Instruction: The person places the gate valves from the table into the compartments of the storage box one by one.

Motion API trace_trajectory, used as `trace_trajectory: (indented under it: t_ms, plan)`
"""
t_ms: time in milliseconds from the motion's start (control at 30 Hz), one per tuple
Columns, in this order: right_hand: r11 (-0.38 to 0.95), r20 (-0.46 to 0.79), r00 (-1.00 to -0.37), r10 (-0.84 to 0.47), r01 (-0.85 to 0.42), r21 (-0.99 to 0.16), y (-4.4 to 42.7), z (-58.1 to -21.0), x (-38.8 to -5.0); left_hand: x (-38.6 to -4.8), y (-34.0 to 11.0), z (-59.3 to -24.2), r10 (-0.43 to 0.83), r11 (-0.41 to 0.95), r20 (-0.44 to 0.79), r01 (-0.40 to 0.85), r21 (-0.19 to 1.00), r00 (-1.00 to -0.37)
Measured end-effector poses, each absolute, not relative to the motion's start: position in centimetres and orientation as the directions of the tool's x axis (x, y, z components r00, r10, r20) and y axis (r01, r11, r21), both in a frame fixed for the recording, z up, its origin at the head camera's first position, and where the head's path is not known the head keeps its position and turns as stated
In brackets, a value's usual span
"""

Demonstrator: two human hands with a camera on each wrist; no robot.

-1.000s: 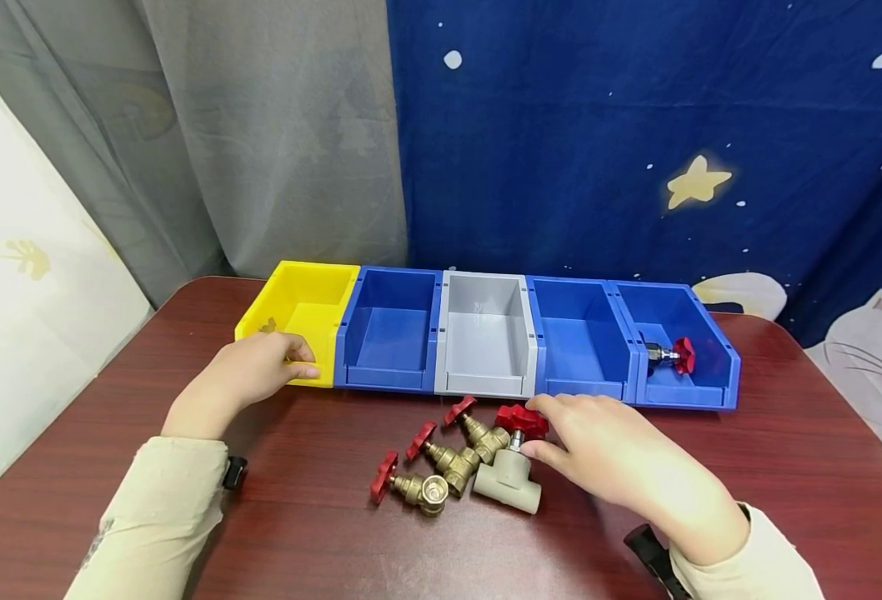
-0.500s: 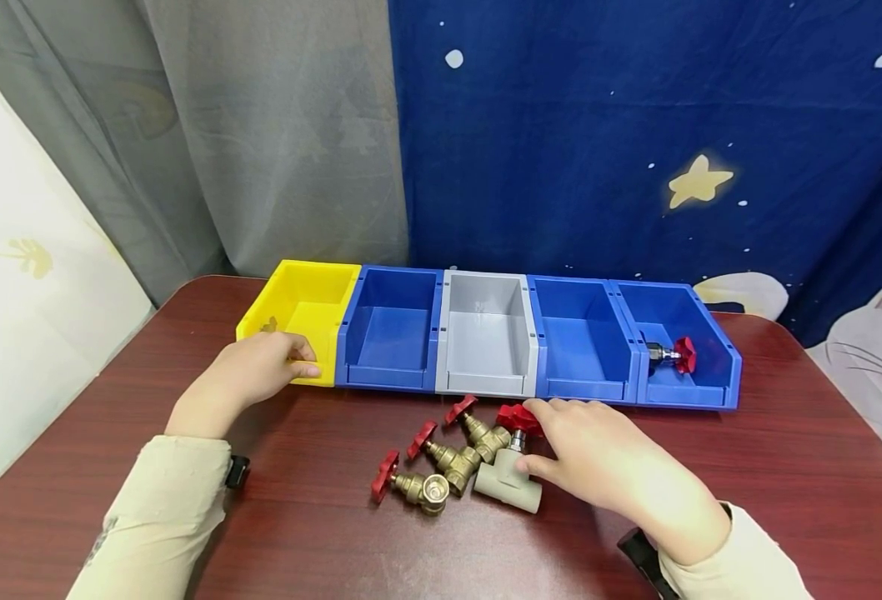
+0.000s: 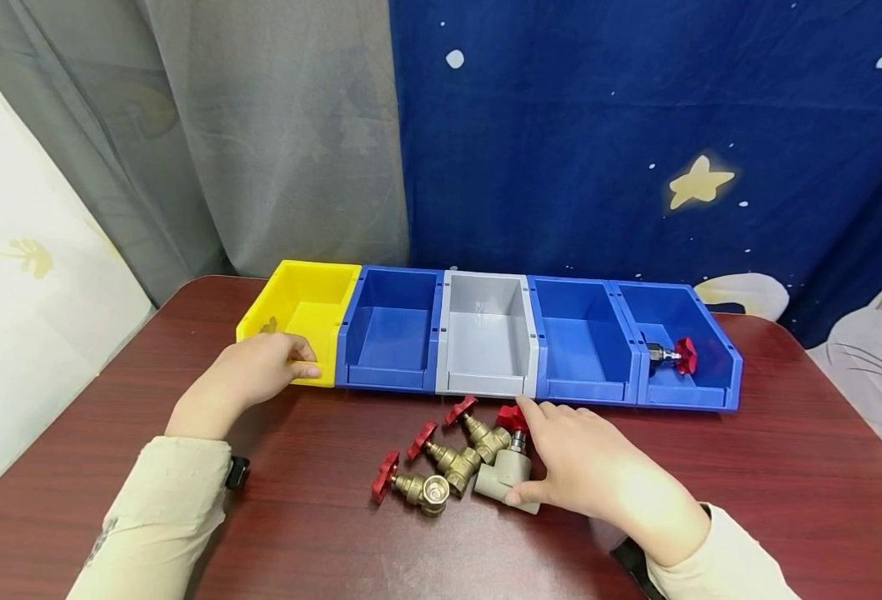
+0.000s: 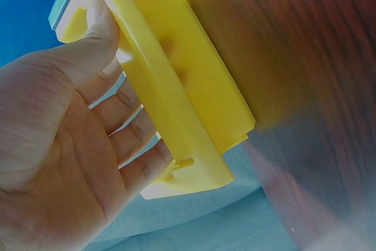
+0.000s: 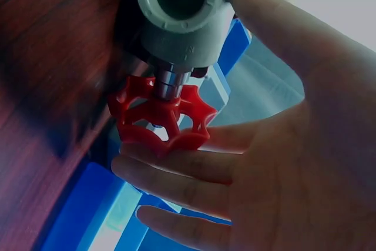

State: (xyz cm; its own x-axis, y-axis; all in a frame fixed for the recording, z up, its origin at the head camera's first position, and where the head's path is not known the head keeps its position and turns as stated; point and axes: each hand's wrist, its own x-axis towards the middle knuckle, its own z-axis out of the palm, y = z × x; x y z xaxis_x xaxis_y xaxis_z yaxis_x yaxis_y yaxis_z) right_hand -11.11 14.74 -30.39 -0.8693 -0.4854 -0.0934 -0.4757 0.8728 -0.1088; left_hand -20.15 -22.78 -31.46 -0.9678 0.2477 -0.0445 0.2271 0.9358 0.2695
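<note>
My left hand (image 3: 257,371) grips the front wall of the yellow bin (image 3: 324,292), thumb on one side and fingers on the other; the left wrist view shows the same hold on the yellow wall (image 4: 158,80). My right hand (image 3: 598,458) spans the grey tee valve (image 3: 495,479), thumb on its body and fingertips at its red handwheel (image 3: 512,418). In the right wrist view the fingers lie nearly straight behind the red wheel (image 5: 161,116), and the thumb is beside the grey body (image 5: 188,45). Several brass valves (image 3: 456,467) with red wheels lie left of the grey one.
Right of the yellow bin, joined in a row, stand a blue bin (image 3: 392,379), a grey bin (image 3: 482,385) and two more blue bins. The far right bin (image 3: 729,367) holds a valve (image 3: 666,355) with a red wheel. Curtains hang behind the table (image 3: 298,533).
My right hand has shifted left over the grey valve, its thumb moving from near the valve's stem down onto the body. The left hand keeps its place on the yellow bin.
</note>
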Motion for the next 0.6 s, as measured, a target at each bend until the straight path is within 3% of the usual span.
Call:
trace_trajectory:
  t_ms: [600]
  plan:
    - [0.833, -0.004, -0.84, -0.543, -0.538, -0.126, 13.6, -31.9, -10.9, -20.0, -22.7, -31.4, 0.251, 0.935, -0.039, 0.231, 0.27, -0.967]
